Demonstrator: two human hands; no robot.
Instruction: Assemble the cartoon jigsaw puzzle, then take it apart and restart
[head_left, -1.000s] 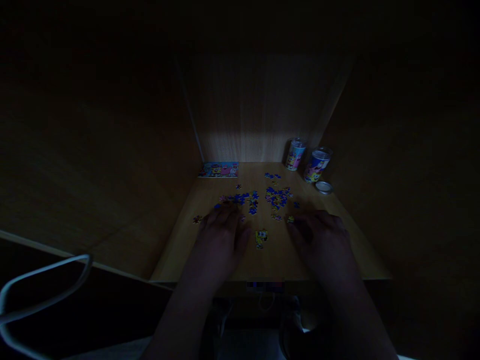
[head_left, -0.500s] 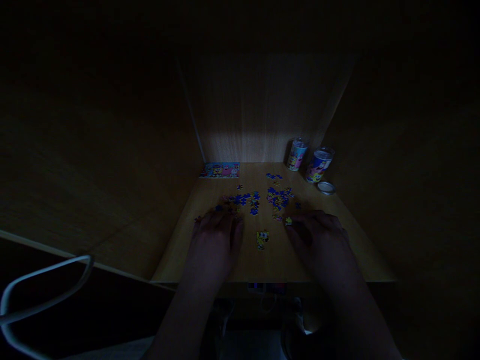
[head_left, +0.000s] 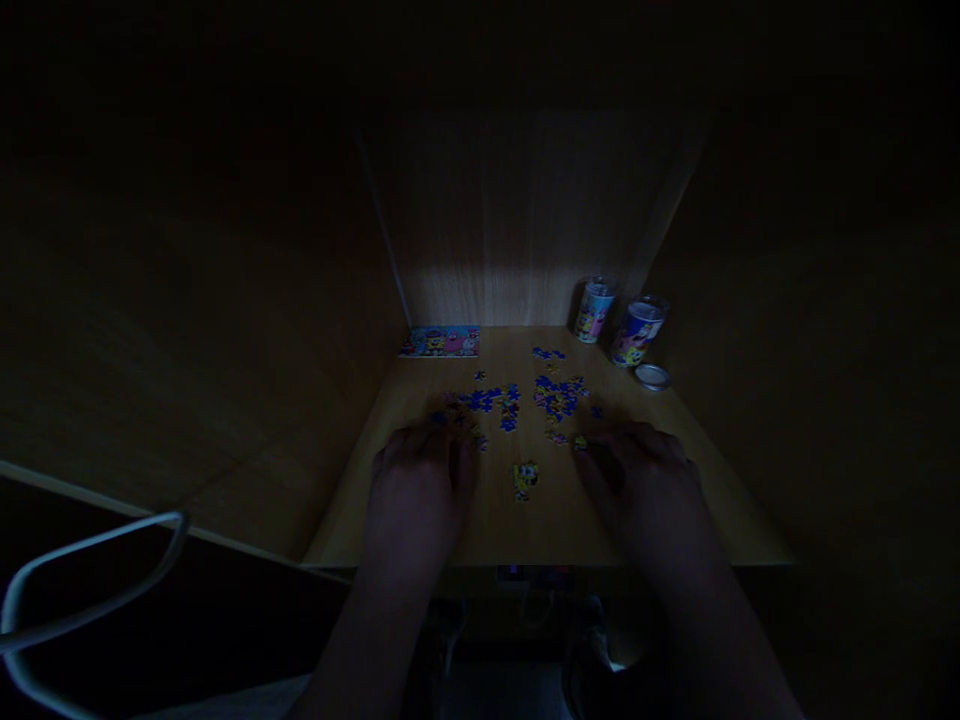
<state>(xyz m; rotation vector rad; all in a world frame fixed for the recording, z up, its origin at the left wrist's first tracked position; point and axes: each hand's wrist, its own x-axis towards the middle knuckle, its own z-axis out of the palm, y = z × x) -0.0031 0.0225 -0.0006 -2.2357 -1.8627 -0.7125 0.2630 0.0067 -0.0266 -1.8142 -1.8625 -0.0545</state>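
Note:
The scene is very dark. My left hand [head_left: 420, 480] lies palm down on a wooden desk [head_left: 555, 520], fingers stretched forward, their tips at a scatter of blue jigsaw pieces [head_left: 491, 402]. My right hand [head_left: 641, 475] also rests palm down, its fingers close together beside a small yellow piece [head_left: 579, 441]. Whether the right fingers pinch anything is lost in the dark. A small joined yellow cluster of pieces [head_left: 524, 478] sits between the two hands. A second patch of loose pieces [head_left: 559, 395] lies further back.
A picture card [head_left: 441, 342] lies at the desk's back left. Two printed cans [head_left: 592, 309] [head_left: 635, 331] stand at the back right with a round lid [head_left: 651, 376] beside them. Wooden walls enclose the desk. A white chair frame [head_left: 90, 570] shows lower left.
My left hand has slid back and a little to the left, uncovering some pieces. My right hand has barely moved.

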